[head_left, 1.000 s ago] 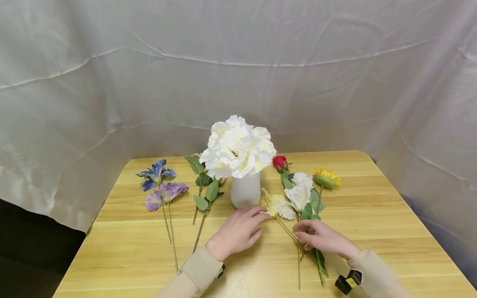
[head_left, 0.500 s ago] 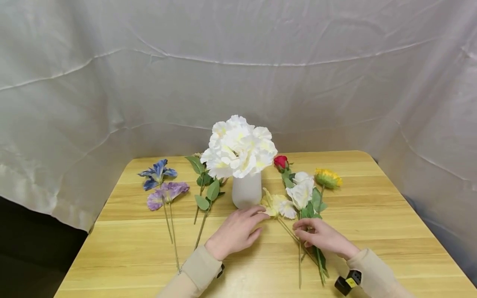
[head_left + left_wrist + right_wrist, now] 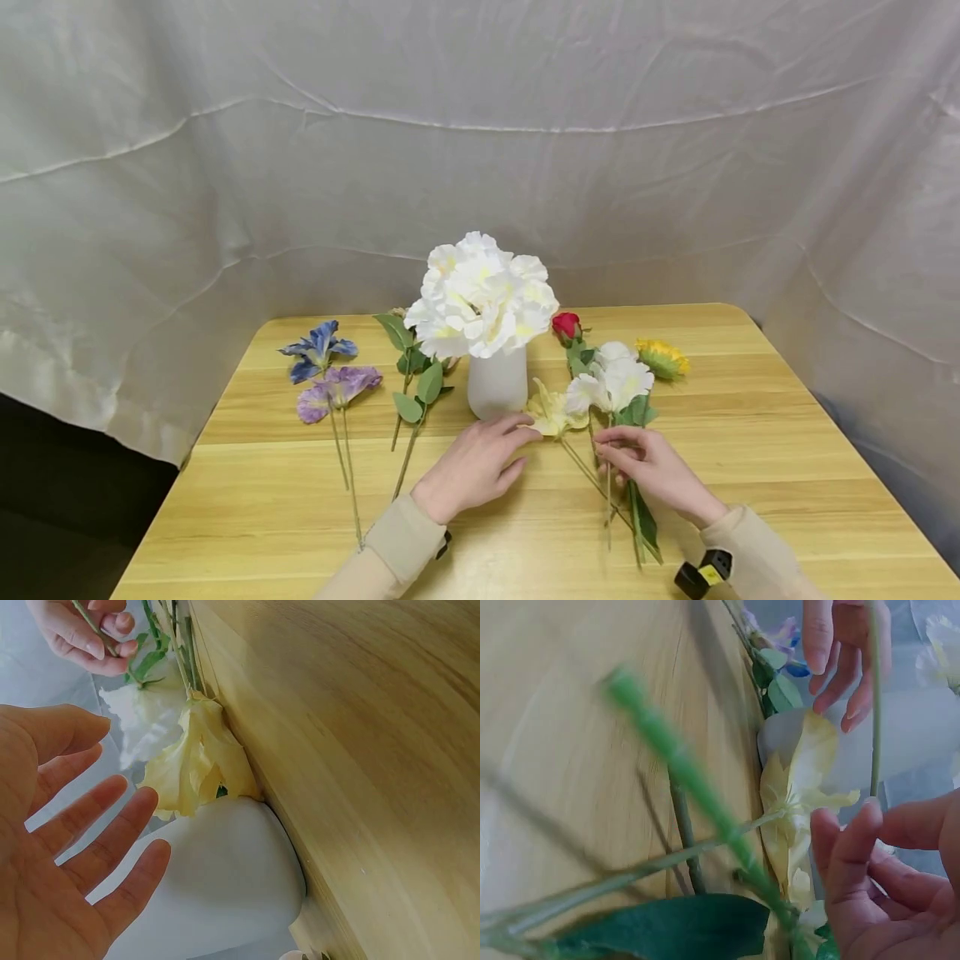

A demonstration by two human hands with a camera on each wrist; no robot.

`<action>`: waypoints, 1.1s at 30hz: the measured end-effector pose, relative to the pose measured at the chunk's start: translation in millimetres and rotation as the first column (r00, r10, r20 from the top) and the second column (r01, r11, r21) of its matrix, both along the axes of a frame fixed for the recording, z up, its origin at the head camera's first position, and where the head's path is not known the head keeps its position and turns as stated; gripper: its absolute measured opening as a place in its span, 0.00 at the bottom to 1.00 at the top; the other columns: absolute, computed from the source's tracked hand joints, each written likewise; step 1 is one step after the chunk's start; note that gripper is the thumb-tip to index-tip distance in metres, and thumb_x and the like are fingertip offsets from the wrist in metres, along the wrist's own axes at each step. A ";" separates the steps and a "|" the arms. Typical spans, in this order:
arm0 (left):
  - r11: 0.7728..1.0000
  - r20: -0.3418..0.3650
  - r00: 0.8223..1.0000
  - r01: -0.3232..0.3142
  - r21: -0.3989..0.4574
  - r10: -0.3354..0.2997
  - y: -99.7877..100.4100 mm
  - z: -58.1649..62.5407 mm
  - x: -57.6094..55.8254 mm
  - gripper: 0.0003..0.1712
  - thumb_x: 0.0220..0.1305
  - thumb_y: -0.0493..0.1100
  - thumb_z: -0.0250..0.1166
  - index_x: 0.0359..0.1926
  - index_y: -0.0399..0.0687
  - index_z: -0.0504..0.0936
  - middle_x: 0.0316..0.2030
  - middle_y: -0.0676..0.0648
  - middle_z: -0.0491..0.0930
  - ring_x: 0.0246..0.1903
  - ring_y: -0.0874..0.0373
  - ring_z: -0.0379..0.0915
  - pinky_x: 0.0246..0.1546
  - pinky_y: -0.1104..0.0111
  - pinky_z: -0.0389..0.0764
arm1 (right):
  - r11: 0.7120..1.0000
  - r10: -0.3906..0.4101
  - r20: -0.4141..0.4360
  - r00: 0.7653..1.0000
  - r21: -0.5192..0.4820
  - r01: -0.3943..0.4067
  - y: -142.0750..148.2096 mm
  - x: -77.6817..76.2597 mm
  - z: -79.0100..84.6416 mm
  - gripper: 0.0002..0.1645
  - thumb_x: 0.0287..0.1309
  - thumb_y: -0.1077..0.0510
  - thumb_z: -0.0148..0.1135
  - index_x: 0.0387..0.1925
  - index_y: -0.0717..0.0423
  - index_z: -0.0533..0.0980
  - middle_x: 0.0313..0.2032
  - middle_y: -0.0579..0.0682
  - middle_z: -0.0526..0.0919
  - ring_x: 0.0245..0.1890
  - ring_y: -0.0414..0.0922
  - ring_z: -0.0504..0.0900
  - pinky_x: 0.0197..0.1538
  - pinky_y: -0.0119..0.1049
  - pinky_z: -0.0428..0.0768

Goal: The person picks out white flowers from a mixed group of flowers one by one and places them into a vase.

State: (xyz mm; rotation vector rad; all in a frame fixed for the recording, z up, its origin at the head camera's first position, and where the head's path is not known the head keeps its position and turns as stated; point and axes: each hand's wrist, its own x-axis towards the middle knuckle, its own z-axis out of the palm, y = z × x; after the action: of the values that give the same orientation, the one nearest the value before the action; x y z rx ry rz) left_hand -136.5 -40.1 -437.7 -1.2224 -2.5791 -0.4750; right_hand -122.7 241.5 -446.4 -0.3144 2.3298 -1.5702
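My right hand pinches the thin green stem of a white flower between thumb and fingertips. The bloom hangs over other flowers on the right side. My left hand, palm facing the vase side with fingers loosely extended, holds nothing. Its fingertips lie beside the white vase and the yellow flower; whether they touch either I cannot tell. Large white blooms fill the vase's mouth. In the left wrist view the yellow flower droops against the vase.
Right of the vase lie a red rose, a white rose and a yellow sunflower. On the left are a blue flower, a purple flower and leafy stems. Grey cloth hangs behind the wooden table.
My right hand has lifted the white flower by its stem off the yellow flower's side, and its bloom has shifted right over the white rose. My left hand has stayed nearly still.
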 end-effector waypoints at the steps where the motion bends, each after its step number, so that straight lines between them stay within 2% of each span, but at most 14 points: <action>1: 1.000 -0.002 1.000 0.000 0.001 0.000 -0.2 0.1 0.1 0.18 0.62 0.44 0.61 0.54 0.51 0.77 0.56 0.47 0.75 0.50 0.55 0.75 0.48 0.63 0.80 | 1.000 -0.006 -0.008 1.000 -0.018 0.006 -0.3 0.6 0.2 0.26 0.66 0.55 0.55 0.55 0.74 0.68 0.39 0.66 0.81 0.33 0.53 0.82 0.31 0.40 0.83; 4: 1.000 -0.006 1.000 0.003 0.007 -0.003 -0.4 0.9 0.2 0.19 0.61 0.44 0.62 0.54 0.50 0.77 0.55 0.47 0.75 0.49 0.55 0.75 0.47 0.64 0.80 | 0.998 -0.021 -0.025 0.999 -0.066 0.019 -1.5 2.3 1.3 0.25 0.65 0.57 0.55 0.53 0.75 0.67 0.41 0.69 0.79 0.35 0.54 0.82 0.31 0.39 0.83; 9: 1.000 -0.018 1.000 0.008 0.017 -0.007 0.1 3.7 0.0 0.20 0.61 0.43 0.62 0.55 0.51 0.77 0.55 0.47 0.75 0.46 0.55 0.76 0.45 0.65 0.81 | 0.988 -0.075 -0.050 0.996 -0.140 0.067 -5.0 3.7 4.1 0.21 0.64 0.58 0.56 0.50 0.73 0.68 0.42 0.72 0.76 0.34 0.55 0.82 0.32 0.40 0.83; 13: 0.999 -0.049 0.999 0.013 0.041 -0.011 1.3 7.1 -0.3 0.20 0.60 0.42 0.62 0.54 0.50 0.76 0.55 0.47 0.75 0.41 0.57 0.78 0.42 0.67 0.81 | 0.975 -0.094 -0.133 0.987 -0.210 0.065 -7.5 3.2 7.8 0.19 0.63 0.62 0.56 0.50 0.72 0.65 0.42 0.73 0.74 0.34 0.53 0.82 0.31 0.39 0.83; 18: 0.997 -0.110 0.994 0.016 0.081 -0.007 3.1 14.3 -0.9 0.21 0.60 0.40 0.62 0.55 0.48 0.76 0.55 0.47 0.74 0.42 0.56 0.77 0.42 0.67 0.82 | 0.965 -0.118 -0.237 0.964 -0.256 0.055 -9.2 0.8 16.0 0.21 0.64 0.66 0.54 0.54 0.67 0.58 0.39 0.65 0.77 0.33 0.49 0.83 0.29 0.36 0.83; 22: 0.989 -0.178 0.984 0.028 0.145 -0.001 4.3 22.4 -1.8 0.20 0.59 0.39 0.62 0.54 0.46 0.76 0.55 0.45 0.75 0.48 0.53 0.76 0.49 0.64 0.80 | 0.957 -0.136 -0.278 0.951 -0.284 0.054 -11.0 -2.6 23.5 0.24 0.64 0.68 0.53 0.56 0.63 0.55 0.38 0.59 0.79 0.33 0.48 0.83 0.29 0.35 0.83; 26: 0.976 -0.217 0.976 0.022 0.218 0.027 5.5 32.8 -1.0 0.19 0.59 0.37 0.60 0.53 0.46 0.77 0.55 0.45 0.75 0.51 0.53 0.74 0.52 0.63 0.78 | 0.951 -0.155 -0.306 0.939 -0.303 0.059 -13.0 -6.8 31.8 0.24 0.64 0.68 0.52 0.56 0.66 0.53 0.39 0.57 0.81 0.33 0.50 0.83 0.30 0.34 0.82; 30: 0.968 -0.260 0.964 0.008 0.250 0.060 8.3 44.3 -1.9 0.19 0.59 0.37 0.60 0.53 0.47 0.77 0.55 0.45 0.75 0.53 0.53 0.73 0.54 0.63 0.76 | 0.935 -0.194 -0.308 0.931 -0.346 0.081 -16.0 -12.0 40.0 0.25 0.64 0.68 0.52 0.57 0.68 0.53 0.39 0.62 0.81 0.33 0.49 0.83 0.31 0.32 0.82; 33: 0.970 -0.312 0.947 0.004 0.242 0.074 11.1 54.0 -3.0 0.21 0.58 0.38 0.61 0.54 0.47 0.77 0.57 0.44 0.74 0.55 0.52 0.71 0.56 0.62 0.74 | 0.923 -0.223 -0.318 0.921 -0.373 0.095 -19.8 -16.5 45.6 0.23 0.64 0.67 0.53 0.56 0.68 0.55 0.39 0.65 0.81 0.33 0.48 0.83 0.31 0.30 0.82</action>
State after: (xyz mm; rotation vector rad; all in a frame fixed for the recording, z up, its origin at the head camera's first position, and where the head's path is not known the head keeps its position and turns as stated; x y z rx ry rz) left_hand -139.5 -29.0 -383.7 -1.0686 -2.1946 -0.5167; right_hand -139.2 221.6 -400.8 -0.5414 2.3670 -2.1802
